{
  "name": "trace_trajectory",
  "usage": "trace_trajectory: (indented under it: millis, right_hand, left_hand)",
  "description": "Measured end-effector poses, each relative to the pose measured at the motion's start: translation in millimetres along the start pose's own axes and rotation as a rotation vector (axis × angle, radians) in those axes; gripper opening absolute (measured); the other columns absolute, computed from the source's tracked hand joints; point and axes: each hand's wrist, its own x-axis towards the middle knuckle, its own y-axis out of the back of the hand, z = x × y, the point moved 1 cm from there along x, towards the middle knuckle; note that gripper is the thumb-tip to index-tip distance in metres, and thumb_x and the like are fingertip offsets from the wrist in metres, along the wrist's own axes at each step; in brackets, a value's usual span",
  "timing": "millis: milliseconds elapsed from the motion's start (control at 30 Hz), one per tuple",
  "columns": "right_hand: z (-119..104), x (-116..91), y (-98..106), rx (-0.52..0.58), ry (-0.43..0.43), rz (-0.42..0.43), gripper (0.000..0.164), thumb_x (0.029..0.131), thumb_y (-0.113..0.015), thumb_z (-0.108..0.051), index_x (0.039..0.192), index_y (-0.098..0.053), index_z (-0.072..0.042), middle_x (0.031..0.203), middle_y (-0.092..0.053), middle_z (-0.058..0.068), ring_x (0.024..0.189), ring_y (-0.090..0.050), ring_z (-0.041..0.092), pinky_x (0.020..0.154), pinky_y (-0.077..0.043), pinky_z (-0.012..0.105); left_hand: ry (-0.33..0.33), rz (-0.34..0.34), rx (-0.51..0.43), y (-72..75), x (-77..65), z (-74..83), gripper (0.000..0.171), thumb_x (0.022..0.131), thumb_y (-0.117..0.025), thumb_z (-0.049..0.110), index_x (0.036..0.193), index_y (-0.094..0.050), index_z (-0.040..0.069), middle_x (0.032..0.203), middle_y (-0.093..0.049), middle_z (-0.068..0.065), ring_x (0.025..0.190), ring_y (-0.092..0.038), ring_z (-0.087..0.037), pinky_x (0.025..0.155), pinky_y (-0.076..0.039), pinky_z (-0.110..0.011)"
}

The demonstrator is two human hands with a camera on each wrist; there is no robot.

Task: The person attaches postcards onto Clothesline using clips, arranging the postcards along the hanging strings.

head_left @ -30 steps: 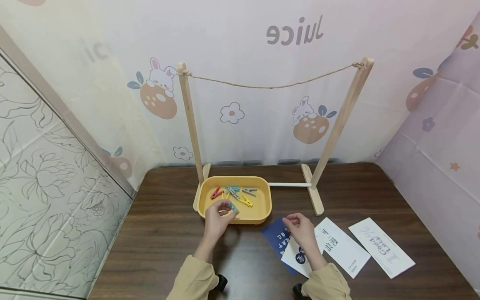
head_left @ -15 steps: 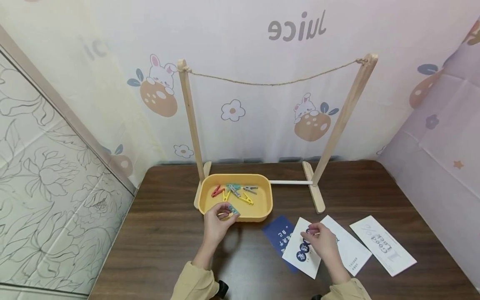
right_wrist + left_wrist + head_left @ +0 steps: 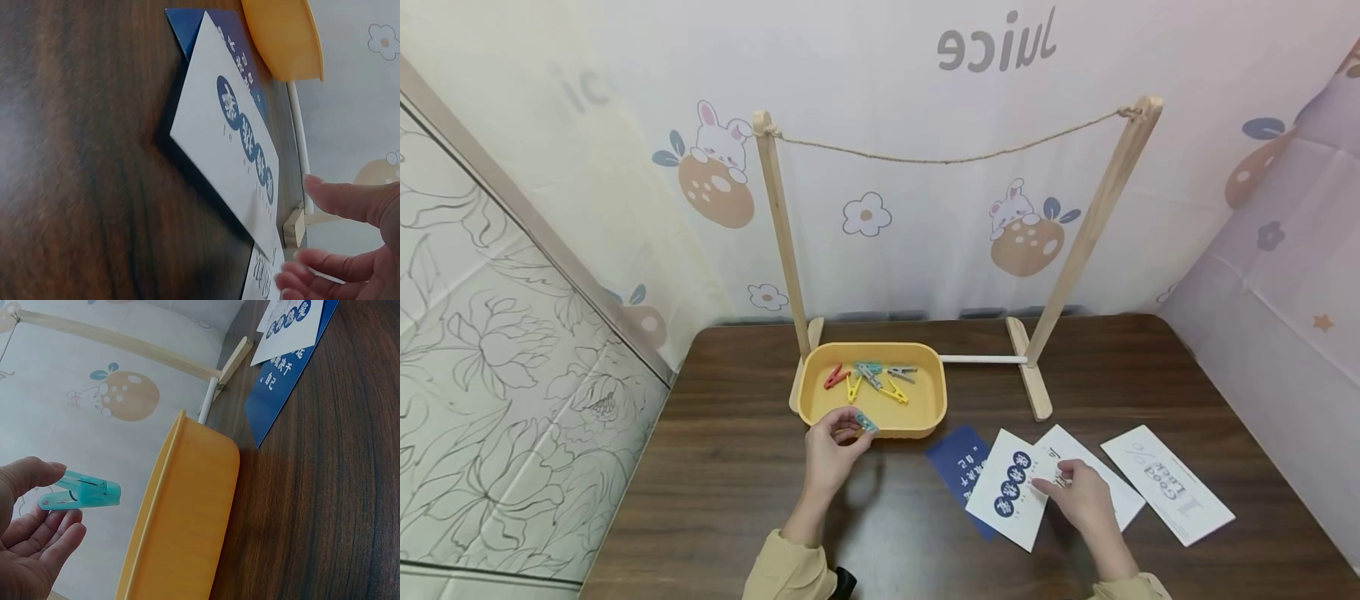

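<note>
In the head view my left hand [image 3: 829, 458] is at the front rim of the yellow bin [image 3: 910, 433]. Its thumb and fingers pinch a teal clothespin [image 3: 94, 492], seen clearly in the left wrist view. My right hand [image 3: 1086, 500] hovers over the cards, thumb and fingers apart with nothing between them. Just left of it, a white card with dark blue circles [image 3: 1003, 508] overlaps a navy card [image 3: 957, 458]. Another white card [image 3: 1127, 504] lies partly behind the right hand. Farther right lies a "Good Luck" card [image 3: 1195, 504].
Several loose clothespins, among them a red one [image 3: 835, 377] and a yellow one [image 3: 895, 392], lie in the bin. Behind it stands a wooden frame [image 3: 1084, 237] with a sagging twine line [image 3: 945, 161] and a white bottom rod [image 3: 981, 359]. A patterned curtain [image 3: 925, 250] backs the table.
My right hand has moved right, from over the navy and white cards to beside the circle-printed card, uncovering it. My left hand stays at the bin with the teal clothespin.
</note>
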Motion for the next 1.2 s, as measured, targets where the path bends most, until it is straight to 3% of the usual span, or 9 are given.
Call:
trace_trajectory:
  millis: [167,333,500,667,833,967,1100,1200]
  right_hand:
    - [4,-2,2,-0.046,-0.048,-0.055,0.072,0.071,-0.071,-0.035,0.103,-0.044,0.023,0.085,-0.052,0.030,0.076,-0.052,0.036,0.066,-0.045,0.043]
    - [5,-5,0,-0.090,-0.083,-0.081,0.078,0.074,-0.064,-0.050,0.096,-0.048,0.023,0.080,-0.053,0.032,0.067,-0.053,0.033,0.059,-0.046,0.042]
    - [4,-9,-5,-0.099,-0.158,-0.098,0.078,0.074,-0.057,-0.060,0.082,-0.052,0.017,0.065,-0.050,0.018,0.057,-0.047,0.023,0.047,-0.040,0.032]
    - [-1,-11,-9,-0.094,-0.186,-0.088,0.071,0.075,-0.060,-0.055,0.079,-0.050,0.016,0.064,-0.044,0.014,0.054,-0.044,0.021,0.044,-0.034,0.026]
    - [-8,-9,-14,-0.129,-0.175,-0.079,0.074,0.075,-0.062,-0.049,0.088,-0.047,0.022,0.077,-0.045,0.028,0.059,-0.046,0.027,0.045,-0.040,0.029]
    - [-14,-6,-20,-0.165,-0.198,-0.068,0.081,0.074,-0.065,-0.046,0.097,-0.040,0.028,0.086,-0.039,0.036,0.062,-0.047,0.033,0.047,-0.045,0.036]
    - [-16,-6,-26,-0.159,-0.218,-0.031,0.087,0.070,-0.071,-0.041,0.101,-0.032,0.029,0.083,-0.036,0.035,0.062,-0.047,0.035,0.048,-0.046,0.041]
    - [-17,-7,-29,-0.144,-0.215,-0.002,0.085,0.067,-0.074,-0.037,0.099,-0.031,0.028,0.081,-0.035,0.031,0.061,-0.047,0.035,0.048,-0.045,0.043]
  left_hand:
    - [0.011,-0.001,-0.012,-0.5,-0.8,1.8,0.028,0.066,-0.070,-0.012,0.090,-0.056,-0.016,0.084,-0.057,-0.029,0.080,-0.056,-0.041,0.072,-0.046,-0.049]
    - [0.014,-0.001,-0.018,-1.4,-1.5,2.9,0.027,0.066,-0.070,-0.012,0.089,-0.056,-0.016,0.084,-0.057,-0.029,0.080,-0.056,-0.042,0.072,-0.046,-0.049]
    - [0.017,-0.003,-0.013,-1.7,-2.7,1.4,0.027,0.065,-0.069,-0.013,0.088,-0.056,-0.016,0.083,-0.057,-0.028,0.079,-0.056,-0.042,0.071,-0.048,-0.046]
    - [0.014,-0.007,-0.010,-1.8,-4.8,-0.6,0.026,0.066,-0.070,-0.013,0.088,-0.056,-0.016,0.082,-0.058,-0.027,0.078,-0.056,-0.042,0.069,-0.050,-0.042]
    - [0.014,-0.011,0.006,-2.1,-6.2,-0.7,0.025,0.066,-0.070,-0.011,0.087,-0.056,-0.015,0.082,-0.058,-0.026,0.078,-0.056,-0.043,0.067,-0.051,-0.032]
    - [0.016,-0.009,0.010,-2.5,-7.1,-0.6,0.025,0.066,-0.070,-0.011,0.087,-0.057,-0.015,0.081,-0.058,-0.027,0.078,-0.056,-0.044,0.069,-0.050,-0.040]
    - [0.016,-0.008,0.011,-3.4,-8.4,-1.0,0.026,0.066,-0.070,-0.012,0.088,-0.057,-0.015,0.081,-0.058,-0.027,0.077,-0.056,-0.043,0.070,-0.047,-0.049]
    - [0.010,-0.004,0.016,-4.0,-9.0,-2.2,0.025,0.066,-0.070,-0.012,0.088,-0.057,-0.015,0.082,-0.058,-0.027,0.077,-0.057,-0.042,0.070,-0.047,-0.048]
